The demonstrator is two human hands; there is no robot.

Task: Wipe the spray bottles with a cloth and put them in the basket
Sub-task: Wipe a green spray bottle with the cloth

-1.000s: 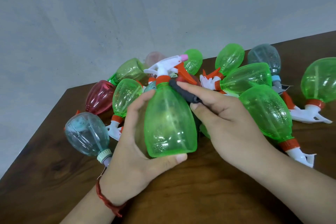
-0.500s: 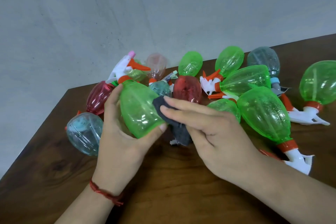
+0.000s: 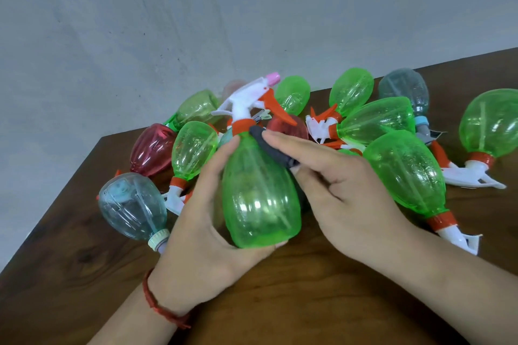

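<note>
- Standing close to upright, the held green bottle [image 3: 260,199] is carried just over the brown table [image 3: 84,274] in front of the person. Its long axis runs from the base, nearest the camera, up and away to the neck.
- At that far end sits its white spray head [image 3: 246,103]. The pink nozzle aims up and to the right, and the orange trigger juts out on the same side.
- Round the bottle's body the left hand [image 3: 201,232] is wrapped, with fingers curled up the left flank and the thumb hooked under the base rim. That grip looks chosen to steady the bottle and leave its right shoulder bare for wiping.
- On that right shoulder, just below the orange collar, the right hand [image 3: 344,199] holds the dark cloth [image 3: 272,145]. The forefinger lies along the top of it and the thumb is tucked beneath, so the cloth is pinched and pressed onto the plastic. The remaining fingers are loosely bent.
- My judgement is that the neck end is being wiped now, and the wider body below may need a pass too.
- Behind the held green bottle and to both sides, the other spray bottles lie tipped over in a heap, mostly green. A red bottle [image 3: 152,148] lies to its far left and a clear bluish bottle [image 3: 131,204] to its near left. A large green bottle [image 3: 403,173] lies just right, behind the right hand.
- No basket shows, so where the held green bottle must travel cannot be told.
</note>
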